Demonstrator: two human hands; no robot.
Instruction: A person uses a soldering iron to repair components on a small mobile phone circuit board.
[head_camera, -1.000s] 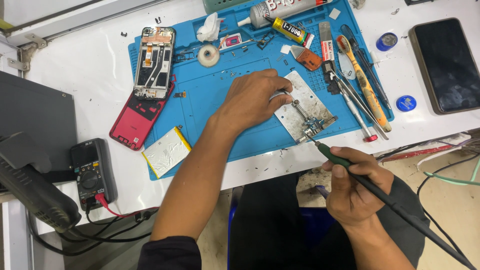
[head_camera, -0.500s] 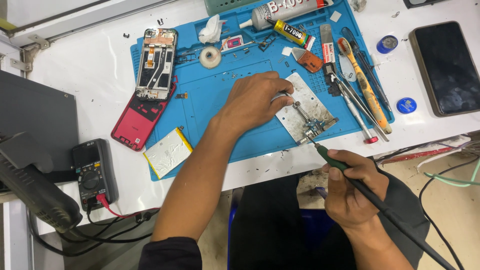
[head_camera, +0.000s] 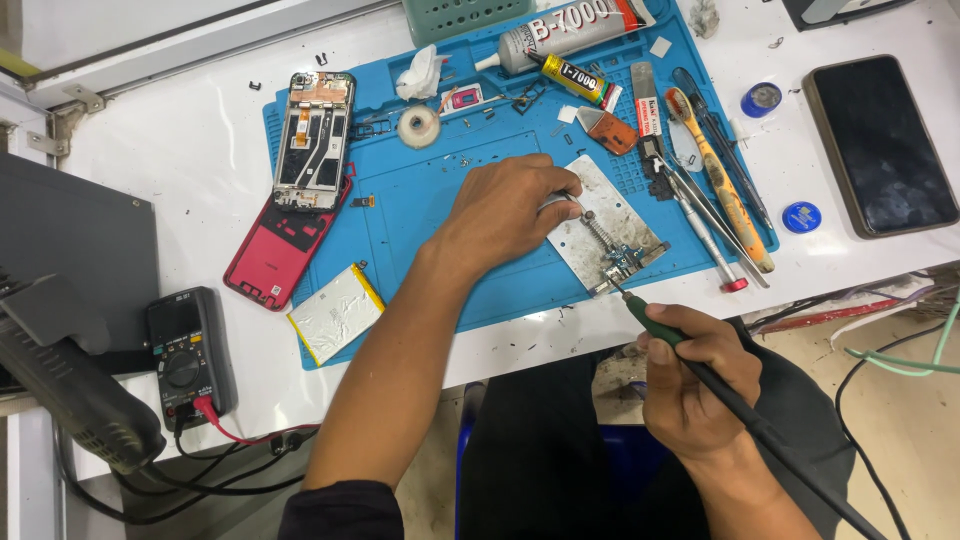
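Left hand: my left hand (head_camera: 510, 215) lies palm down on the blue repair mat (head_camera: 420, 230), fingers curled together and pressing the near-left corner of the metal holder plate (head_camera: 605, 235); it grips nothing.
Right hand: my right hand (head_camera: 695, 375) hangs just off the front edge of the desk (head_camera: 150, 180), fingers clamped around the green-handled soldering iron (head_camera: 690, 350).
Iron tip: it touches the small circuit board (head_camera: 628, 262) clipped at the plate's front edge.
Plate: one, sitting on the mat's front right part.
Left of the mat: one multimeter (head_camera: 185, 350) at the desk's front left corner, with a red lead plugged in.
Phones: one stripped phone frame (head_camera: 312, 140) on the mat's back left corner, one red back cover (head_camera: 280, 245) touching its near end, one dark phone (head_camera: 880, 145) screen up near the desk's right edge.
Battery: one silver pouch (head_camera: 335, 312) at the mat's front left corner.
Glue tubes: two at the mat's back edge, a big grey one (head_camera: 570, 30) and a small black-and-yellow one (head_camera: 575, 78).
Blue caps: two small round lids (head_camera: 802, 216) off the mat's right edge.
Basket: a green one (head_camera: 455, 15) at the back edge; I cannot tell its contents.
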